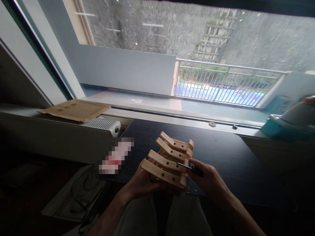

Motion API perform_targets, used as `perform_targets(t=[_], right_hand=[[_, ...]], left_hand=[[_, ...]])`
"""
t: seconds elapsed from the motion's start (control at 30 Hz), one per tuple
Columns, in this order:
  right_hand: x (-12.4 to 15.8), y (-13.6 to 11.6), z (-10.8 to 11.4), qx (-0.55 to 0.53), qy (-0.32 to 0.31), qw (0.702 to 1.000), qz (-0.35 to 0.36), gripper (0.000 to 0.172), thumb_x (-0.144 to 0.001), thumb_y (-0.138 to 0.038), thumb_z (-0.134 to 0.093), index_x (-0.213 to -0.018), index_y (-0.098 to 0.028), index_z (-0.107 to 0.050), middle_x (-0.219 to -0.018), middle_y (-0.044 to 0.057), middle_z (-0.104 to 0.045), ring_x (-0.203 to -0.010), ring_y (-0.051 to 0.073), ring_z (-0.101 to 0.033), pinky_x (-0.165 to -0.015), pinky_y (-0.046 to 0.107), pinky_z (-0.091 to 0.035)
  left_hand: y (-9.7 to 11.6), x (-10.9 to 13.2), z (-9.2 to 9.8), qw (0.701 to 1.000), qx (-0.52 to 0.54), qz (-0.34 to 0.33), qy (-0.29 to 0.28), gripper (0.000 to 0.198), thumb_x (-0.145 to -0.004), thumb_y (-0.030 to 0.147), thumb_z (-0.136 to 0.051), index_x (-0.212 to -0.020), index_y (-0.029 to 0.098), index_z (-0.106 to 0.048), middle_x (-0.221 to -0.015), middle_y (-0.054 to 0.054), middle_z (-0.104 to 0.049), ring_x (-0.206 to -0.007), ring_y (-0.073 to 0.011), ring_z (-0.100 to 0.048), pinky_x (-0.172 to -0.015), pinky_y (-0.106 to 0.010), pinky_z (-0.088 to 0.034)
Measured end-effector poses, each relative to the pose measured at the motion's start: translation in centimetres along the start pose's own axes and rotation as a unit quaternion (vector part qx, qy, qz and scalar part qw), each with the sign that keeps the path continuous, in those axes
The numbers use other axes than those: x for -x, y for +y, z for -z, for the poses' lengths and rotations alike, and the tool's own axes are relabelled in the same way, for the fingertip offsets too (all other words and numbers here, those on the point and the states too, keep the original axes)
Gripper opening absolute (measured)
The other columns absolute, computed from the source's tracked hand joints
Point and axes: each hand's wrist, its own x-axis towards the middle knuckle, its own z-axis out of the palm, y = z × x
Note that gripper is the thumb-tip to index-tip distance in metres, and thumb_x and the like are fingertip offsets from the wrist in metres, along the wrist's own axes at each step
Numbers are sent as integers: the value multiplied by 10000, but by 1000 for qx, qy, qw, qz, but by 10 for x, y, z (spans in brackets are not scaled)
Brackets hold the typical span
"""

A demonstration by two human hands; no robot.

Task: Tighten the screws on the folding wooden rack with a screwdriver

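A wooden piece (pixel 161 159) with several bent, pale slats sits low over the front of the dark table, in front of my knees. Each slat shows dark round spots that look like screw heads or holes. My left hand (pixel 142 179) is closed around its left and lower side, some fingers hidden beneath. In my right hand (pixel 209 178) is a slim screwdriver (pixel 184 165) with a metal shaft and dark handle. Its shaft points left, and the tip lies at a dark spot on the second slat from the front. Whether it touches cannot be made out.
The black tabletop (pixel 221 154) reaches the window sill. A brown envelope (pixel 75 109) lies on a white vented unit (pixel 104 124) at left. On the sill are a small round item (pixel 212 124), a dark bit (pixel 234 127) and a teal container (pixel 277 127). Cables (pixel 82 196) lie lower left.
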Motion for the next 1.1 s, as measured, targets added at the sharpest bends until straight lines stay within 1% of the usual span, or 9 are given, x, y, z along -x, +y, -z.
perform_targets(t=[0.13,0.2,0.33,0.4,0.57,0.7,0.77,0.9,1.1], right_hand=[[16,-10,2,-28,32,999,11,453,-851,-445,-570,-1216,-183,-626,-740,11,-662,-562,118,-564,-547,222,-468],[22,-16,2,-49,10,999,20,416,-846,-432,-589,-1167,-174,-648,-750,12,-671,-576,116,-575,-566,217,-478],[25,-24,2,-77,-49,996,22,324,-841,-383,-612,-1075,-172,-684,-862,35,-714,-716,150,-647,-682,235,-508],[24,-24,1,-72,-57,995,25,299,-832,-348,-623,-1060,-166,-685,-865,36,-716,-717,151,-651,-681,234,-506],[27,-21,1,-52,-58,996,37,285,-819,-318,-643,-1047,-153,-683,-873,45,-716,-717,154,-648,-670,236,-495],[29,-21,5,-56,-82,995,33,268,-827,-322,-634,-1044,-175,-690,-882,36,-718,-738,155,-653,-683,235,-493],[27,-18,7,-55,-63,996,21,316,-832,-362,-624,-1083,-178,-679,-855,29,-710,-702,146,-641,-654,230,-492],[14,-12,11,-14,21,1000,9,449,-832,-404,-599,-1210,-162,-626,-724,1,-653,-564,119,-566,-553,227,-459],[-6,-13,8,-22,-15,1000,14,375,-837,-431,-571,-1087,-176,-686,-861,56,-727,-718,187,-665,-659,275,-506]], left_hand=[[0,0,-1,998,-51,-38,-5,579,-650,360,-819,-1161,201,-599,-1219,-94,-619,-1162,-315,-549,-998,-433,-448],[1,0,0,997,-57,-51,-11,553,-665,361,-810,-1152,199,-603,-1205,-91,-625,-1122,-299,-579,-986,-423,-460],[2,0,0,996,-77,-45,-9,577,-667,373,-810,-1173,195,-597,-1219,-100,-619,-1126,-305,-580,-974,-428,-469],[1,0,0,996,-81,-40,0,620,-653,378,-819,-1199,199,-586,-1214,-99,-628,-1147,-313,-568,-988,-440,-456],[4,0,-2,995,-82,-53,-2,512,-657,369,-815,-1107,200,-639,-1219,-90,-631,-1148,-308,-569,-1003,-427,-447],[6,0,-2,995,-78,-55,-5,576,-659,363,-817,-1173,211,-607,-1222,-83,-633,-1147,-303,-571,-1012,-423,-441],[5,0,-2,996,-75,-48,-7,585,-661,361,-818,-1184,209,-604,-1227,-85,-635,-1158,-309,-567,-1020,-431,-433],[3,1,-2,997,-57,-51,-26,605,-696,368,-795,-1243,230,-577,-1272,-77,-619,-1200,-305,-544,-1046,-435,-409],[0,1,0,996,-77,-45,-19,551,-665,377,-811,-1169,234,-639,-1263,-78,-626,-1228,-334,-516,-1037,-452,-413]])
